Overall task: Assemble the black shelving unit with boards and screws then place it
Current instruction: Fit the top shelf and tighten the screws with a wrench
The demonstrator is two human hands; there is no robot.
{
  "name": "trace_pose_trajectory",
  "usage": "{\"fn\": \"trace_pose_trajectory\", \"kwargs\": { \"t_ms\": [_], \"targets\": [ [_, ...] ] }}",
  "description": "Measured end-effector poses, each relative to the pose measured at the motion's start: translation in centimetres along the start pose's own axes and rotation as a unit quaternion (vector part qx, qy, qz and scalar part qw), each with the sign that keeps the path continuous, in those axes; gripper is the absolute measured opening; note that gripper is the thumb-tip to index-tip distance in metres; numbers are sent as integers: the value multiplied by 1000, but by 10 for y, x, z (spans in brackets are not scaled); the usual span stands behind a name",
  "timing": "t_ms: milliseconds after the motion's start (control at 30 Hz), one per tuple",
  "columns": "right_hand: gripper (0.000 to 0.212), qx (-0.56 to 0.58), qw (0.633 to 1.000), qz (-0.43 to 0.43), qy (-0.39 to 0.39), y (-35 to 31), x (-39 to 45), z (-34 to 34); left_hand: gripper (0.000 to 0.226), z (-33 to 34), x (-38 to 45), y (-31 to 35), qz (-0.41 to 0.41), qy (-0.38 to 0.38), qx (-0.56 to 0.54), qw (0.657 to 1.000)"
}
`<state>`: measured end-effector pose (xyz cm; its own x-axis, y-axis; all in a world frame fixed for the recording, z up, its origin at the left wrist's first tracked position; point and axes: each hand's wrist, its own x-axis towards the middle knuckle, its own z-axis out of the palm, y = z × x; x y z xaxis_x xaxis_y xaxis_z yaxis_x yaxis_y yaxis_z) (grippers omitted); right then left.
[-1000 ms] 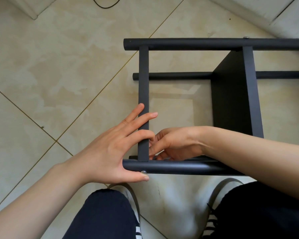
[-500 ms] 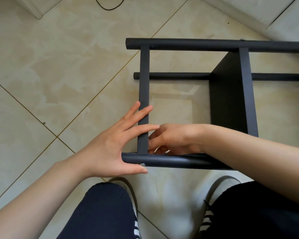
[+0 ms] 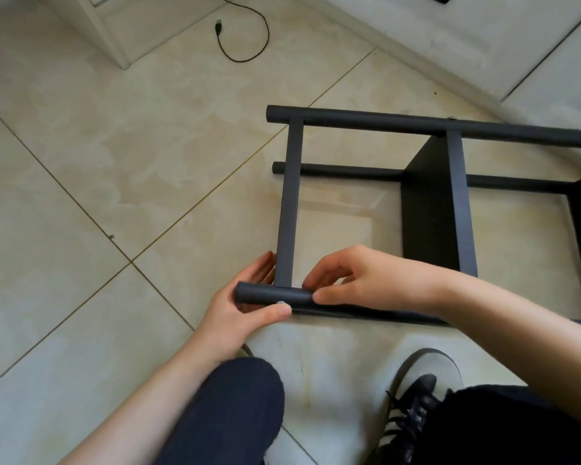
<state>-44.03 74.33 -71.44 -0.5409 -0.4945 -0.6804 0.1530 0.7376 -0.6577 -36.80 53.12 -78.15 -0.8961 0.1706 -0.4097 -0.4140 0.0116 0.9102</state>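
Note:
The black shelving unit (image 3: 455, 199) lies on its side on the tiled floor, with round black poles and flat boards between them. My left hand (image 3: 245, 302) grips the end of the nearest pole (image 3: 269, 294), fingers behind it and thumb in front, just beside a small silver screw (image 3: 281, 303). My right hand (image 3: 346, 283) reaches over the same pole right of the end board (image 3: 289, 203); its thumb presses on the pole and its curled fingers sit behind it. What those fingers hold is hidden.
A black USB cable (image 3: 245, 31) lies on the floor at the back, near a white furniture corner (image 3: 114, 35). White wall panels (image 3: 483, 35) run along the far right. My knee (image 3: 235, 407) and a striped shoe (image 3: 416, 397) are just below the unit.
The view has tilted up. My left hand has slid from lying flat across the end board to gripping the pole's end. My right hand has risen over the pole.

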Motion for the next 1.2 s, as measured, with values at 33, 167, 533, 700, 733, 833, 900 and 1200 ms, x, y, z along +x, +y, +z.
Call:
{"fn": "trace_pose_trajectory", "kwargs": {
  "t_ms": [33,167,533,700,733,833,900,1200],
  "targets": [
    [23,-29,1000,6,9,2,-5,2,81,3,-2,-3,-12,11,-27,1000],
    [25,-67,997,20,22,7,-15,14,58,15,-6,-12,-32,16,-71,997],
    [21,-53,998,-4,43,14,-14,8,59,29,-3,-10,-38,75,-86,993],
    [26,-50,997,-17,56,9,-15,2,65,31,0,5,-24,86,-99,991],
    [27,-50,997,-22,57,7,-14,1,67,30,0,8,-22,88,-101,991],
    [27,-53,997,-34,53,-4,-16,-9,80,26,4,23,-10,87,-101,991],
    [25,-59,995,-48,59,-14,-20,-20,71,25,7,40,6,84,-95,992],
    [13,-20,977,-128,170,-75,-82,-66,40,24,11,169,104,72,-64,990]
  ]
}}
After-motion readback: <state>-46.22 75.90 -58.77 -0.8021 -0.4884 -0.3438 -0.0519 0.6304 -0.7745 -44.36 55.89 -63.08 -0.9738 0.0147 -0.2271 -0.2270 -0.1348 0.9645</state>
